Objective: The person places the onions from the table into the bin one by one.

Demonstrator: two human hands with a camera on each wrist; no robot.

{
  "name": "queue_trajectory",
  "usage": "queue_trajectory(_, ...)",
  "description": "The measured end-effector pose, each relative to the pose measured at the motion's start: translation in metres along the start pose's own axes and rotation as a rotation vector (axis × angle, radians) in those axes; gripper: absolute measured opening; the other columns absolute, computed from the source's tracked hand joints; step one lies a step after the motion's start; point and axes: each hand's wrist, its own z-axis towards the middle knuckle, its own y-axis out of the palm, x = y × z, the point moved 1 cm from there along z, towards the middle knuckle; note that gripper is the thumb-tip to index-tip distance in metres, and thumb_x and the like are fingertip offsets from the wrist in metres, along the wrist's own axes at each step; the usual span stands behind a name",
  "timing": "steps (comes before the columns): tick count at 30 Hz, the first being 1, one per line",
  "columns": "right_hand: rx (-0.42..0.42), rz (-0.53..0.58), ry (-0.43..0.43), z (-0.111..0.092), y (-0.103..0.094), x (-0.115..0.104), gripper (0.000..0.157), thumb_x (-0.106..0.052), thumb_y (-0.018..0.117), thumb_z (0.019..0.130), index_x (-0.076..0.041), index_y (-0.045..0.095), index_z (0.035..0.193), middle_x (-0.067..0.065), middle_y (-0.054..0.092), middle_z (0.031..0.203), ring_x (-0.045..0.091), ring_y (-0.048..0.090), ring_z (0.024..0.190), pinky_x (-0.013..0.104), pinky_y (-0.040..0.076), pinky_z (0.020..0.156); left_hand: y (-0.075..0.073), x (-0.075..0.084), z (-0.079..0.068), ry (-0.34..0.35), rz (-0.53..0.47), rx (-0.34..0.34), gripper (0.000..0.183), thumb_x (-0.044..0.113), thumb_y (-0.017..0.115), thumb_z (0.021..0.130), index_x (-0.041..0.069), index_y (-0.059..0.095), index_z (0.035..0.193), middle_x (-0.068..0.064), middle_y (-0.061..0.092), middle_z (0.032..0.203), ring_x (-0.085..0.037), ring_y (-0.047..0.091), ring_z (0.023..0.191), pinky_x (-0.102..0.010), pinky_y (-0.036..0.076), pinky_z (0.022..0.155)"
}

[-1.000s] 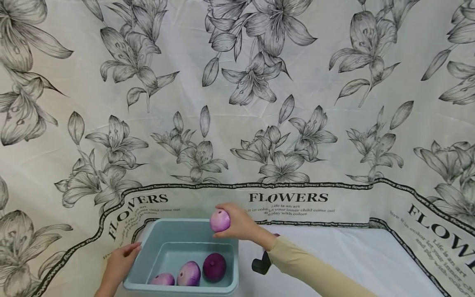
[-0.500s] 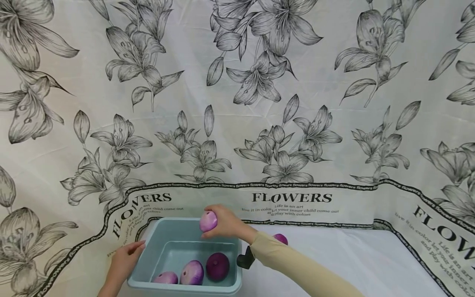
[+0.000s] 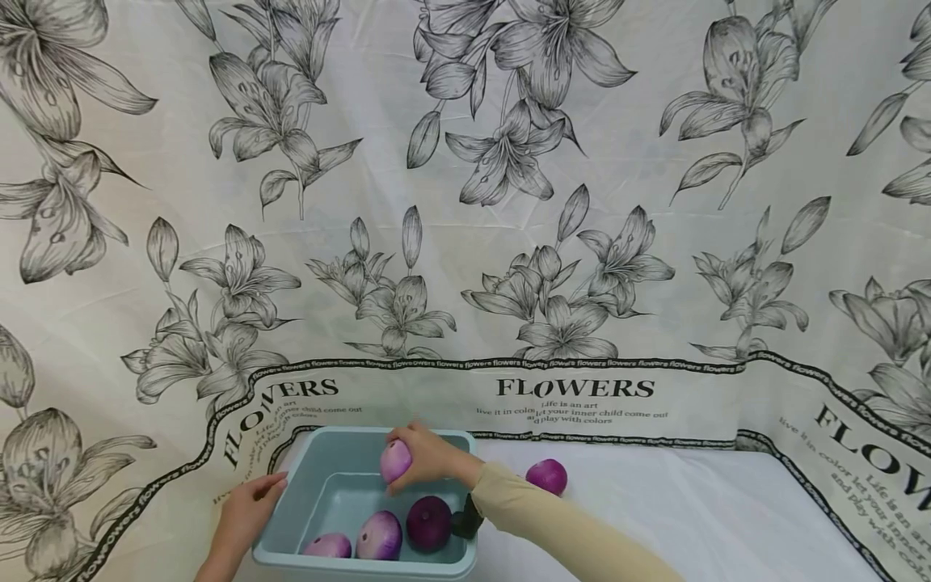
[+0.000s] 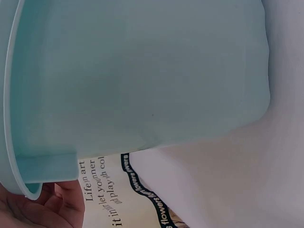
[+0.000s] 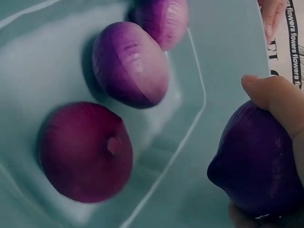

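My right hand (image 3: 429, 457) grips a red onion (image 3: 396, 461) over the light blue plastic bin (image 3: 364, 567), its fingers and thumb round the sides. Seen from the right wrist, the held onion (image 5: 259, 161) looks dark purple, with the thumb along its upper side. Below it, a dark red onion (image 3: 429, 523), a paler purple-white onion (image 3: 379, 535) and another pale onion (image 3: 329, 546) lie in a row on the bin's floor. My left hand (image 3: 247, 513) holds the bin's left rim; in the left wrist view its fingers (image 4: 71, 202) curl beneath the rim.
One more red onion (image 3: 547, 477) lies on the white tabletop (image 3: 655, 501), to the right of the bin and beyond my right sleeve (image 3: 553, 517). A flower-printed cloth (image 3: 407, 178) hangs behind and along both sides.
My right hand has carried its onion leftward and lower, over the bin. The onion on the tabletop has come out from behind my right arm. The left hand stays at the rim.
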Motion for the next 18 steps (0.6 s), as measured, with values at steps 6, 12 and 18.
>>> queue_trajectory(6, -0.027, -0.03, -0.017, -0.001, 0.012, -0.002, 0.065, -0.03, 0.086, 0.066, -0.008, 0.058, 0.12, 0.008, 0.054, 0.111, 0.006, 0.056, 0.088, 0.015, 0.048, 0.076, 0.002, 0.001, 0.0, 0.021, -0.005, 0.009, 0.035, 0.018, 0.055, 0.095, -0.006, 0.061, 0.12, -0.028, 0.064, 0.113, -0.027, 0.063, 0.091, -0.04, 0.055, 0.076)
queue_trajectory(12, -0.126, -0.087, 0.091, 0.0, 0.021, -0.009, 0.064, -0.029, 0.088, 0.064, -0.009, 0.06, 0.118, 0.002, 0.055, 0.106, 0.004, 0.052, 0.087, 0.013, 0.047, 0.077, 0.002, 0.002, 0.0, 0.02, 0.01, 0.025, 0.034, 0.016, 0.055, 0.095, -0.006, 0.061, 0.119, -0.027, 0.065, 0.11, -0.025, 0.063, 0.089, -0.038, 0.055, 0.074)
queue_trajectory(18, -0.17, -0.11, 0.142, -0.002, 0.025, -0.011, 0.059, -0.028, 0.088, 0.064, -0.011, 0.062, 0.114, -0.001, 0.057, 0.1, 0.003, 0.05, 0.085, 0.013, 0.046, 0.074, 0.001, 0.002, -0.001, 0.018, 0.01, 0.025, 0.034, 0.016, 0.055, 0.095, -0.006, 0.061, 0.119, -0.027, 0.066, 0.108, -0.023, 0.063, 0.087, -0.037, 0.055, 0.073)
